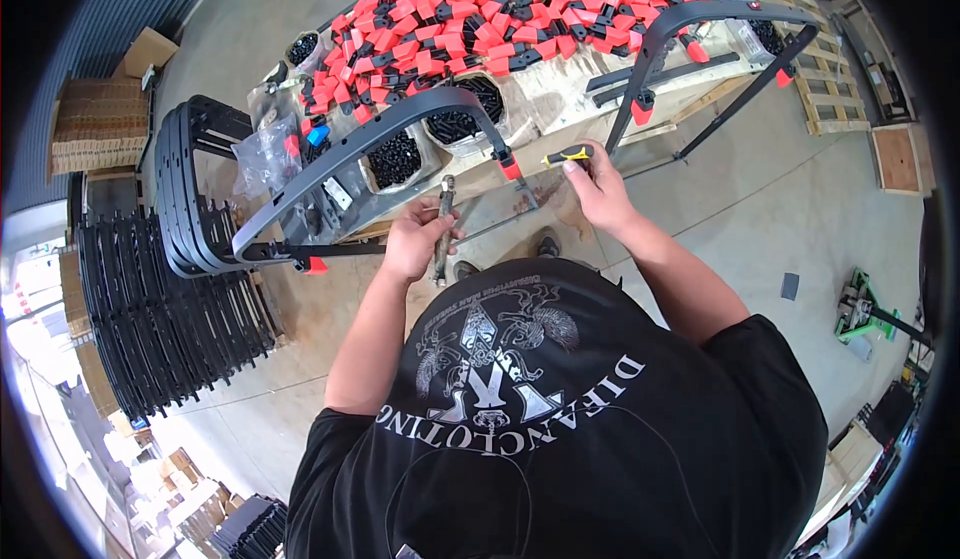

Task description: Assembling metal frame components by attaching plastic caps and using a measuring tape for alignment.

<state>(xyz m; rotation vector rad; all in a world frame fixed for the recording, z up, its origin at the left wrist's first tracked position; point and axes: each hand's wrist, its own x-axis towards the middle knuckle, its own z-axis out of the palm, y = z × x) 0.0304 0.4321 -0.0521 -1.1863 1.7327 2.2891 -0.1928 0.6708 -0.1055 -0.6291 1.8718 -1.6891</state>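
Note:
My left hand [411, 244] is wrapped round a worn metal wrench [443, 234], held upright in front of my body. Its fine shape is too small to make out. In my right hand [600, 195] a yellow-and-black screwdriver [571, 156] lies nearly level, its tip toward the left. Both hands are just short of the workbench's near edge. A bent black frame [370, 124] with red clips [511, 166] arches over the bench, closest to my left hand. Another black frame [652, 49] stands to the right, beyond my right hand.
A large heap of red-and-black plastic parts [440, 29] covers the workbench [545, 89]. Bins of small black parts [392, 162] sit along its near side. Stacked black frames [185, 199] and racked bars [165, 309] stand left. A green pallet jack [862, 309] is at right.

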